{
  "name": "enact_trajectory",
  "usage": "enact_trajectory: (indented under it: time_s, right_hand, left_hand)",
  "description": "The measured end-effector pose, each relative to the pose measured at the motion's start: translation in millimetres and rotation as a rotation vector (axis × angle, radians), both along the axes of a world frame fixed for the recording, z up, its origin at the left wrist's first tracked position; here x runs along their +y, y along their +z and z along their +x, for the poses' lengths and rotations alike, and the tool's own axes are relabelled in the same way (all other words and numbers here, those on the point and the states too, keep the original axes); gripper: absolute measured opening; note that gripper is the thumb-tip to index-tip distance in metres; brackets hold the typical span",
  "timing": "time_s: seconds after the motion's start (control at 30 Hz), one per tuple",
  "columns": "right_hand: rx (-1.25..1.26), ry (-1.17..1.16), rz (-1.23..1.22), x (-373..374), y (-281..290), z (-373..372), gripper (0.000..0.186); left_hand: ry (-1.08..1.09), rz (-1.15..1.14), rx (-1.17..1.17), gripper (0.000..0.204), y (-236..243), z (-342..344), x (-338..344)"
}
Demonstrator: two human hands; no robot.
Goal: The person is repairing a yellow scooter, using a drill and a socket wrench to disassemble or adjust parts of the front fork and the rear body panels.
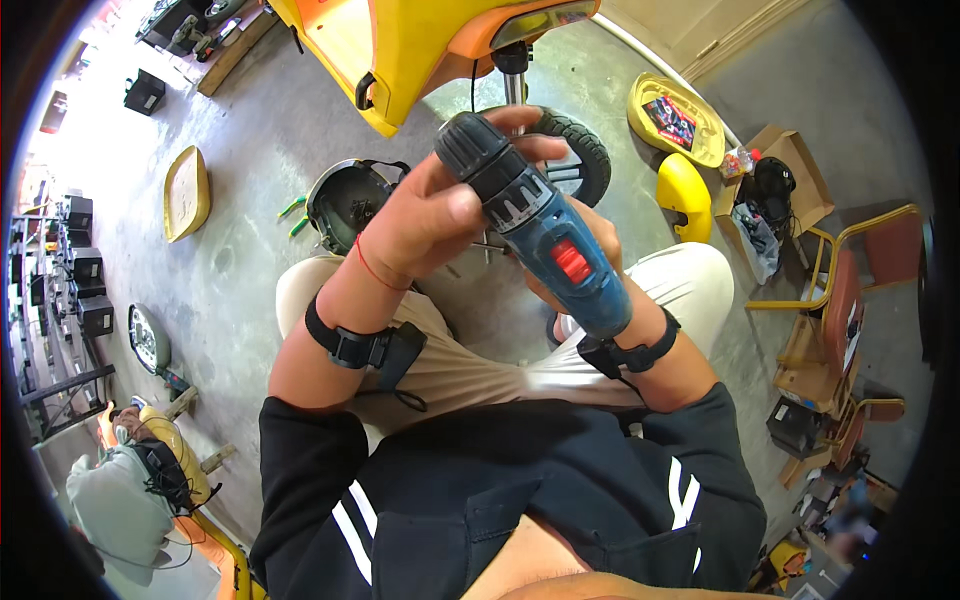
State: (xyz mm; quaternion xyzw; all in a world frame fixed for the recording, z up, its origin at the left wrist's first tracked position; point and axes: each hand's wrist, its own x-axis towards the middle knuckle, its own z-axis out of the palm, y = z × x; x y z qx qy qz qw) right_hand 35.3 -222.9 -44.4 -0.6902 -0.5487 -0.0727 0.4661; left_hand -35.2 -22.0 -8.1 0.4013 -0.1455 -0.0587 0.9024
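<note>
Nearest the camera, a cordless drill driver (590, 292) is held above the person's lap, its nose angled up and to the left. Its blue housing looks like hard, stiff plastic, and a red slide switch (572, 262) sits on top. It should feel fairly heavy for its size; the black keyless chuck (468, 143) and ribbed collar (516, 200) probably put much of that weight forward. The smooth, scuffed housing could slip under a light pinch, while the collar's ribs offer better purchase. The handle is the natural main hold, with the chuck as a second; a knock seems unlikely to hurt it.

The right hand (606, 236) is clamped on the drill from beneath, its grip mostly hidden by the housing. The left hand (432, 215) curves around the chuck, thumb on the near side and fingers showing beyond it; how firmly they press I cannot tell.

Farther out, a treaded front wheel (594, 140) stands below a yellow scooter fairing (405, 45). Left of the wheel lies a dark bowl-shaped shell (325, 205), with a yellow curved panel (685, 195) off to the right.
</note>
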Motion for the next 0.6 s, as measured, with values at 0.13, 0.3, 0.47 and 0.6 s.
enact_trajectory:
  time_s: [0.13,0.3,0.47,0.6]
  right_hand:
    - [0.084,0.174,-0.025,0.6,-8.4,-0.6,0.045]
    - [0.053,0.218,-0.028,3.8,-16.0,-12.2,0.041]
    - [0.085,0.149,-0.037,6.0,-13.8,-12.2,0.036]
    - [0.168,0.12,-0.002,5.9,-9.4,-12.0,0.034]
  left_hand:
    - [0.147,-0.203,-0.161,0.053,-8.6,7.0,1.0]
    - [0.114,-0.317,-0.056,0.022,-7.9,-0.1,-6.4]
    - [0.223,-0.32,0.014,0.025,-1.2,-1.4,-12.8]
    - [0.297,-0.265,0.062,0.02,5.3,-4.9,-19.1]
